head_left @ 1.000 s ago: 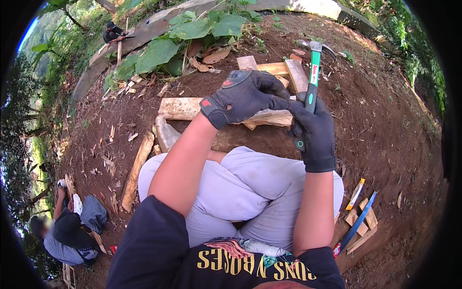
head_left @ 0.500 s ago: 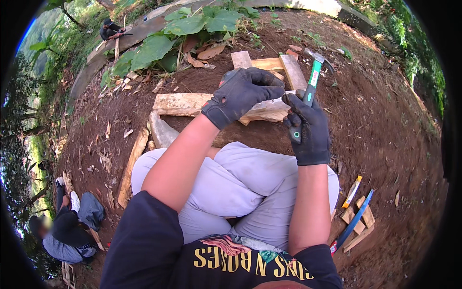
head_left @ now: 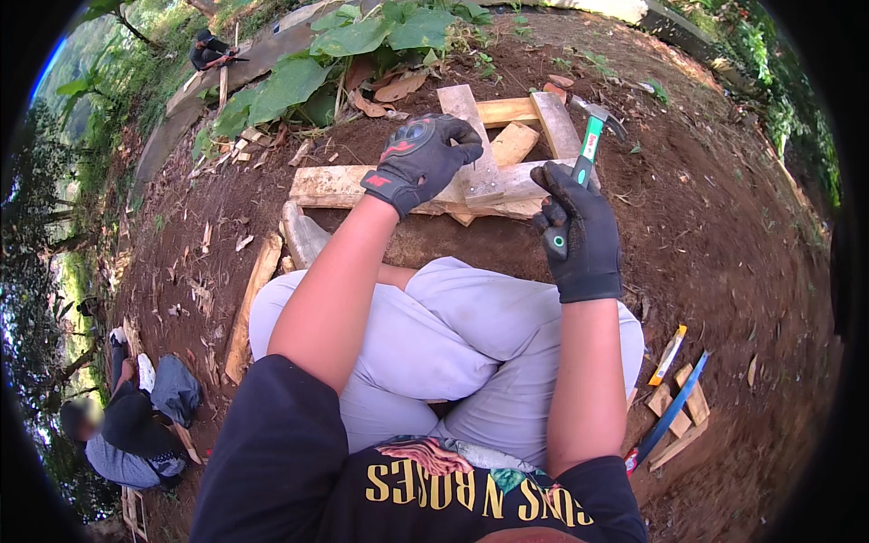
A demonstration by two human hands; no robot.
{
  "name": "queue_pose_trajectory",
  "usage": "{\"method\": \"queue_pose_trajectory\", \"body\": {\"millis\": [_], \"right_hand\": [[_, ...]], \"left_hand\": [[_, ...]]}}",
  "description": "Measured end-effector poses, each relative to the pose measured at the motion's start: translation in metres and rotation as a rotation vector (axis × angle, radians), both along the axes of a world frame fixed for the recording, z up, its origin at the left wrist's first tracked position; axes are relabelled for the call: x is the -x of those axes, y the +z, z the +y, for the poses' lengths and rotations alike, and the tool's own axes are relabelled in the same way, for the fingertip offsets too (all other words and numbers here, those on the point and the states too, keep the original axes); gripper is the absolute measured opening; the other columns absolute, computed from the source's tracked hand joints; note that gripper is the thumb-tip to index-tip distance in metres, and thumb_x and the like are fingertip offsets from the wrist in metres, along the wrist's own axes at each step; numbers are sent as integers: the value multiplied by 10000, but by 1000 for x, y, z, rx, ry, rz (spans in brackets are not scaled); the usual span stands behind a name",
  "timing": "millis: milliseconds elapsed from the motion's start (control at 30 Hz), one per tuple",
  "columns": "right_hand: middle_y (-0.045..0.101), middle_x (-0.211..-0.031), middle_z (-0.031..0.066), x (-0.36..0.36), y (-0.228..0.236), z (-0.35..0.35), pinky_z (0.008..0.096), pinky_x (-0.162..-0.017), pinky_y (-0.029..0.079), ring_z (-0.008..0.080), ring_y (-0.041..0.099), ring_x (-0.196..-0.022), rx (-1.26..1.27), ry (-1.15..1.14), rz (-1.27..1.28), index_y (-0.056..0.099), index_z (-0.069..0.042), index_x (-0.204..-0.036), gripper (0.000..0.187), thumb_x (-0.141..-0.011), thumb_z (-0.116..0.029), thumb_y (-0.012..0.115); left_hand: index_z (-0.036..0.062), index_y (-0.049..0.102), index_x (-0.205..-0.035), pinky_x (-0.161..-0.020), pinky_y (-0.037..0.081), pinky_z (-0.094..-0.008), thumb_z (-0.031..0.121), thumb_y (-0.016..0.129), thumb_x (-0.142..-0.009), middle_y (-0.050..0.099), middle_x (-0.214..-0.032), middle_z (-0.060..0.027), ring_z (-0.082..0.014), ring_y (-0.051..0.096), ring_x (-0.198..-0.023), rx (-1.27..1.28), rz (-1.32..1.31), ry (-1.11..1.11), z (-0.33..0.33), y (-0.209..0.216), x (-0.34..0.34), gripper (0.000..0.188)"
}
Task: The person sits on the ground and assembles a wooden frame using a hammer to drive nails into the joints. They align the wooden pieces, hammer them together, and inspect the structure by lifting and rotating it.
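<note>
Both my hands wear dark work gloves. My right hand (head_left: pixel 579 237) is closed around the grip of a hammer (head_left: pixel 590 140) with a green and black handle; its metal head points away from me, to the right of the wood. My left hand (head_left: pixel 418 161) is closed in a pinch, its fingertips at the left edge of a short upright board (head_left: pixel 472 136). A thin, dark nail seems to show just below those fingertips, mostly hidden. That board lies across a longer plank (head_left: pixel 330 186), and small nail marks dot its near end.
Beyond lie crossed wood pieces (head_left: pixel 554 122). A stone (head_left: pixel 303 233) and a wood strip (head_left: pixel 252 312) rest at left. At lower right are a blue saw blade (head_left: pixel 670 418), a yellow packet (head_left: pixel 667 355) and wood offcuts. Leafy plants (head_left: pixel 362 41) grow ahead; two people sit at left.
My hands have moved apart: the left went leftward to the board, while the right stayed near its place with the hammer. The short board is now less covered by my hands.
</note>
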State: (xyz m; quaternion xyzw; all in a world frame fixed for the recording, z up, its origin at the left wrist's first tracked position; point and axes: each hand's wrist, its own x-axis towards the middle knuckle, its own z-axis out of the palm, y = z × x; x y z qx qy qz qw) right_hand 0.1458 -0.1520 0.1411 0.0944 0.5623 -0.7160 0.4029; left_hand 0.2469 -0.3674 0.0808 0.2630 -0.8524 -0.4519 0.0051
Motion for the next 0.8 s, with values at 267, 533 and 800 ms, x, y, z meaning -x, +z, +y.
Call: {"method": "queue_pose_trajectory", "body": {"millis": [267,533,800], "right_hand": [[742,-1026,126,0,2,2,269,-577,477,71,516,-629,59,-1,1,648,-13,-1214,255,-997,-123,723],[749,-981,141,1,5,2,273,-555,475,82,523,-604,68,19,6,636,-18,-1179,284,-959,-138,770],[741,-971,131,0,10,3,272,-551,468,79,511,-600,67,40,-6,634,-22,-1162,277,-957,-149,771]], "left_hand": [[103,807,-1159,-954,557,-448,381,696,-964,799,-1126,-145,-347,751,-1075,139,-182,3,4,-24,5,358],[97,793,-1163,-953,560,-457,382,690,-978,799,-1129,-153,-353,753,-1076,167,-139,80,8,-29,-2,355],[114,795,-1161,-948,554,-476,387,670,-989,794,-1133,-155,-366,746,-1083,201,-175,43,5,-30,-3,346]]}}
